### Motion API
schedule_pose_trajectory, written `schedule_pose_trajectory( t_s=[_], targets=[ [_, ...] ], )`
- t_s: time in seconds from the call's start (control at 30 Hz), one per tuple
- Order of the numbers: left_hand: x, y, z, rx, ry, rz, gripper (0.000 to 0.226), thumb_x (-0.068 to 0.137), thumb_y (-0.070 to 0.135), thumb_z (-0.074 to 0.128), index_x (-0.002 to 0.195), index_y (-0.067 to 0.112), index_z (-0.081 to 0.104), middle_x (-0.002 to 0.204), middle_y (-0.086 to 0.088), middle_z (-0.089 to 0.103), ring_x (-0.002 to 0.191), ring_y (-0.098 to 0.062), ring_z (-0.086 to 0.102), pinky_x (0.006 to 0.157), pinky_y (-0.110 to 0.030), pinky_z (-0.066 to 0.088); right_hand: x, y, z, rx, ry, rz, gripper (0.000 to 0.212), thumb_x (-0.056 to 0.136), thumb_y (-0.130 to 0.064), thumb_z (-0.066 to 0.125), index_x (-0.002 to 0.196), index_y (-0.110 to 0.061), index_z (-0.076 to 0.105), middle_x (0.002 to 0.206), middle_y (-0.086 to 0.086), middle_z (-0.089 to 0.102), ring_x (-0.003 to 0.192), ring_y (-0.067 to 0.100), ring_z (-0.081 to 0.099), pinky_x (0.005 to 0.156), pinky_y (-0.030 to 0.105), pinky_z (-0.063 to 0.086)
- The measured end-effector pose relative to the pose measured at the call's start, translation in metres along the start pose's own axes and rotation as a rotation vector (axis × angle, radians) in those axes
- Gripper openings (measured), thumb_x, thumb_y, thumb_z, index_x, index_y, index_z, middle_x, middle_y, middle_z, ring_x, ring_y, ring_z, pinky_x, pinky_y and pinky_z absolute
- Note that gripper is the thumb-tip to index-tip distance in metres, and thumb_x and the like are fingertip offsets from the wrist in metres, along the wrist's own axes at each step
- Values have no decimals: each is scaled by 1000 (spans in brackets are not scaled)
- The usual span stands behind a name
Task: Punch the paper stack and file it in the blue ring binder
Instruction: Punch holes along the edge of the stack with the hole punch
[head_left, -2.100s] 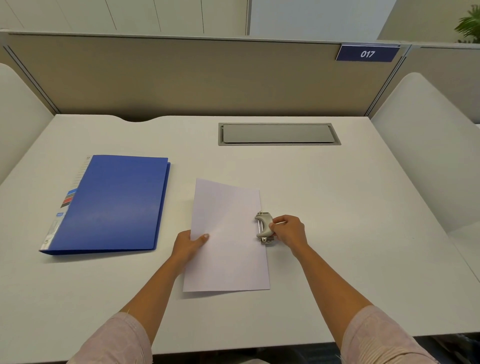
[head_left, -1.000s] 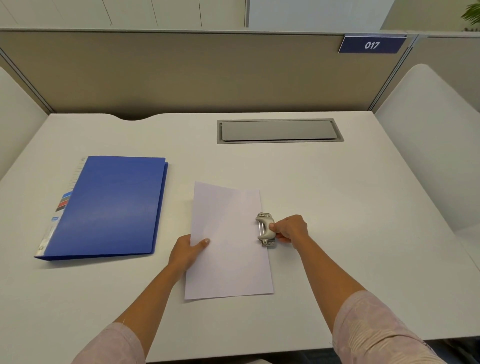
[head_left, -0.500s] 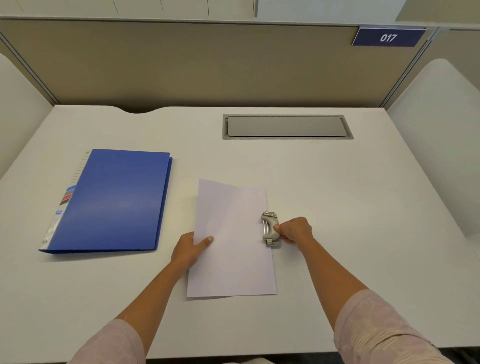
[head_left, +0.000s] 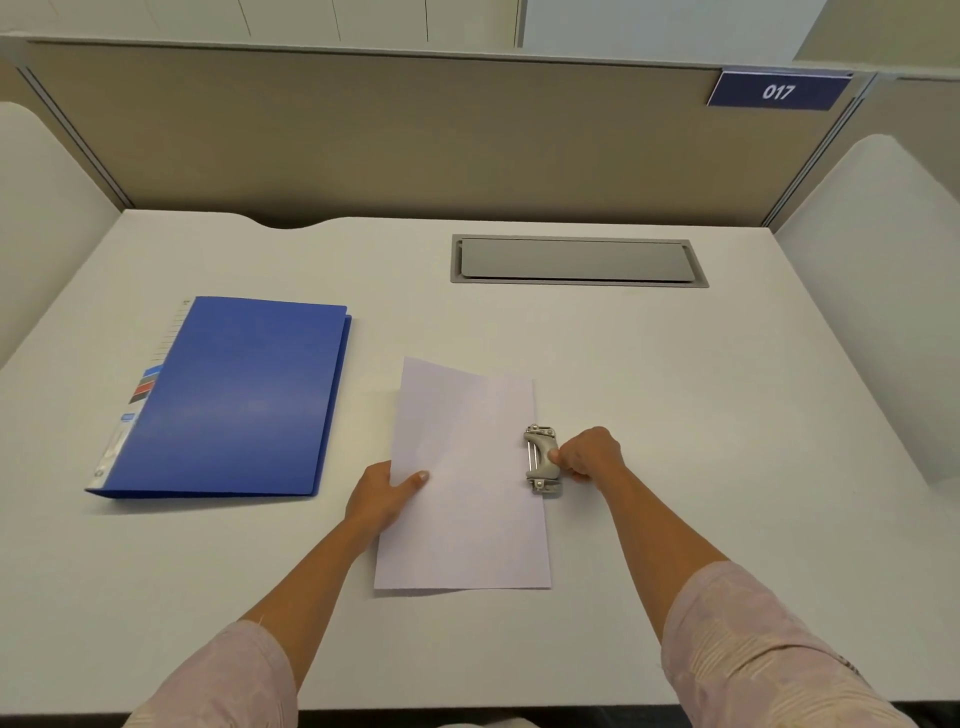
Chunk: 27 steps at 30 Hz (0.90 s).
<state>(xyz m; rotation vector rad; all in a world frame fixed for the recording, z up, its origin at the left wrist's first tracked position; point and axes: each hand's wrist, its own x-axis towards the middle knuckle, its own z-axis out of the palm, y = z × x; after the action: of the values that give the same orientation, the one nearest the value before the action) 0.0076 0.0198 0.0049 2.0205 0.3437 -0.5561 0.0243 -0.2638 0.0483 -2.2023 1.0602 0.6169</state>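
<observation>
Judging from how things lay, the punching step was in hand and nothing had yet been filed. The paper stack (head_left: 462, 478) lay flat on the table (head_left: 727, 415) in front of the person. Its right long edge was slid into the mouth of the small grey hole punch (head_left: 541, 460), roughly at the middle of that edge. The right hand (head_left: 589, 454) was curled round the punch from the right, its body pinched between thumb and fingers; whether the lever was pressed down could not be told. The left hand (head_left: 382, 493) was set at the left edge of the stack, with the thumb laid on top of the sheets and the fingers apparently tucked beneath, so the stack was pinched and steadied there. The blue ring binder (head_left: 234, 395) lay closed and untouched, well apart to the left. The next move was judged to call for a firm downward press on the punch while the sheets were held square against it. After that the binder would have to be opened and the holes threaded onto its rings.
</observation>
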Motion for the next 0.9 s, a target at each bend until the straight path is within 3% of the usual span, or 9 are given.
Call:
schedule_pose_trajectory(
  t_s=[0.13, 0.27, 0.37, 0.47, 0.67, 0.9],
  targets=[
    [-3, 2, 0, -4, 10, 2, 53, 82, 49, 67, 121, 14, 58, 114, -5, 65, 99, -27, 63, 88, -41, 53, -12, -9, -6, -70, 29, -117, 36, 78, -29, 69, 59, -10, 45, 54, 0, 50, 44, 12, 46, 40, 20, 27],
    [-4, 3, 0, 7, 19, 0, 56, 82, 51, 66, 122, 13, 57, 115, -6, 65, 100, -27, 62, 87, -41, 52, -25, -4, 0, 30, 102, -185, 12, 71, -16, 67, 68, -9, 58, 65, 7, 57, 56, 22, 51, 43, 20, 30],
    [-4, 2, 0, 8, 19, 0, 56, 82, 52, 66, 122, 14, 57, 116, -6, 65, 100, -27, 63, 89, -42, 52, -28, 1, 3, 108, 102, -186, 22, 72, -17, 69, 86, 0, 68, 75, 10, 64, 64, 25, 57, 46, 21, 33],
    [-6, 2, -1, 8, 21, -2, 57, 81, 53, 66, 123, 14, 57, 116, -5, 65, 100, -28, 63, 89, -43, 53, -32, 2, 5, 160, 110, -181, 27, 75, -16, 69, 96, 1, 67, 89, 14, 70, 68, 25, 58, 56, 24, 40],
    [-6, 2, -1, -56, 9, -4, 55, 81, 48, 69, 122, 12, 58, 114, -7, 67, 99, -28, 64, 90, -46, 53, -39, 4, 8, 193, 165, -189, 27, 77, -15, 67, 98, 2, 66, 98, 16, 70, 91, 32, 67, 76, 36, 54],
    [-12, 10, -10, -177, 34, 22, 45, 86, 31, 69, 121, 5, 59, 114, -10, 66, 102, -30, 63, 90, -40, 52, -45, 4, 9, 218, 167, -189, 19, 79, -16, 67, 93, -4, 65, 97, 13, 69, 90, 31, 65, 72, 33, 51]
  ],
)
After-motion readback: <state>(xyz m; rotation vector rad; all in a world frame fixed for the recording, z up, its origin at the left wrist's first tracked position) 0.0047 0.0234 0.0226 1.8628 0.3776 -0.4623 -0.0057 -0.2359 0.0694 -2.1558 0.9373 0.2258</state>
